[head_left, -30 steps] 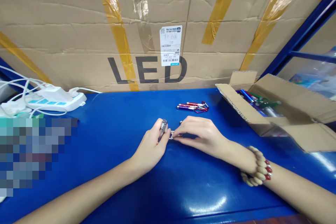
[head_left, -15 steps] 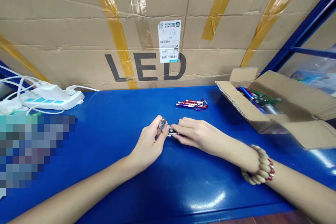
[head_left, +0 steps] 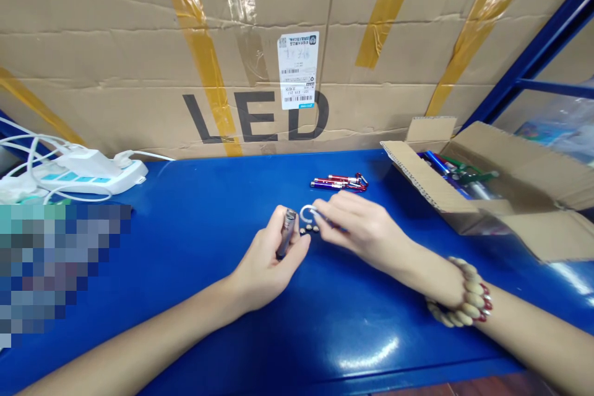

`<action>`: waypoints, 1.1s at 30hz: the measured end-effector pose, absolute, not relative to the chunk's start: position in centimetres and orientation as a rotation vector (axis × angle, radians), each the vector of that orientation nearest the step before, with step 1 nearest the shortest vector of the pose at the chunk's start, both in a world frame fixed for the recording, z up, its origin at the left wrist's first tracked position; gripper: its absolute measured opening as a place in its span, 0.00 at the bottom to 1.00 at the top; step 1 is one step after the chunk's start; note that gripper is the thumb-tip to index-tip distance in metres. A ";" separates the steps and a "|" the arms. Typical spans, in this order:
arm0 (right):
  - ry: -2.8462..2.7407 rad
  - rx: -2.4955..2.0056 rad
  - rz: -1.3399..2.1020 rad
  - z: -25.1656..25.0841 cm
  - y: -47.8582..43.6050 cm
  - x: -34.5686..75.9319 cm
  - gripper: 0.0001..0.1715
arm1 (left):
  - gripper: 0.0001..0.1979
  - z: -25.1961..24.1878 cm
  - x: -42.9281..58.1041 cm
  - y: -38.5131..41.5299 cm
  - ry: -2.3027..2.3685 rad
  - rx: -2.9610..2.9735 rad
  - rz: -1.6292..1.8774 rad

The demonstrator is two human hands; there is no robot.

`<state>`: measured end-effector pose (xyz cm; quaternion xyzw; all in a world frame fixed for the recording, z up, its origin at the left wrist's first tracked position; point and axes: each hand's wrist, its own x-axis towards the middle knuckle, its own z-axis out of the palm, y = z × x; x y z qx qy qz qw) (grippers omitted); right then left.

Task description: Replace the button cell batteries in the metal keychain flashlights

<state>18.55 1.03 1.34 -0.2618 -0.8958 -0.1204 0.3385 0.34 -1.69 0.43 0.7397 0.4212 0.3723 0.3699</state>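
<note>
My left hand point(head_left: 260, 267) is closed around a small grey metal penlight point(head_left: 286, 236), whose end points up and away from me. My right hand point(head_left: 371, 226) pinches a silver carabiner clip point(head_left: 304, 213), its curved end showing past the fingertips. Whether the clip joins another part inside my right hand is hidden. Three small button cells point(head_left: 309, 228) lie on the blue table point(head_left: 204, 223) between my hands, close to the left thumb. Just beyond, a few red and purple penlights point(head_left: 336, 183) with carabiner clips lie together.
An open cardboard box point(head_left: 436, 189) at the right holds several coloured metal penlights. A white power strip point(head_left: 93, 173) with cables stands at the left. Behind the table rises a large taped carton point(head_left: 139, 74) marked LED. A blurred-out patch point(head_left: 55, 272) covers the left side.
My right hand has drawn slightly away from my left, and the carabiner's curved end has come into view. The button cells now show on the table. My left thumb has moved off the penlight.
</note>
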 end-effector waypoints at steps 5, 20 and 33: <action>-2.212 -0.687 -0.339 1.5 1.2 19.0 0.13 | 0.09 0.4 0.1 -2.0 0.960 1.874 0.755; -2.350 -0.712 0.200 1.9 2.3 19.6 0.16 | 0.08 0.0 0.4 -1.5 1.184 1.840 1.059; -2.174 -0.835 1.347 2.6 -0.7 17.4 0.23 | 0.09 -0.7 -0.1 -1.7 0.776 2.403 1.106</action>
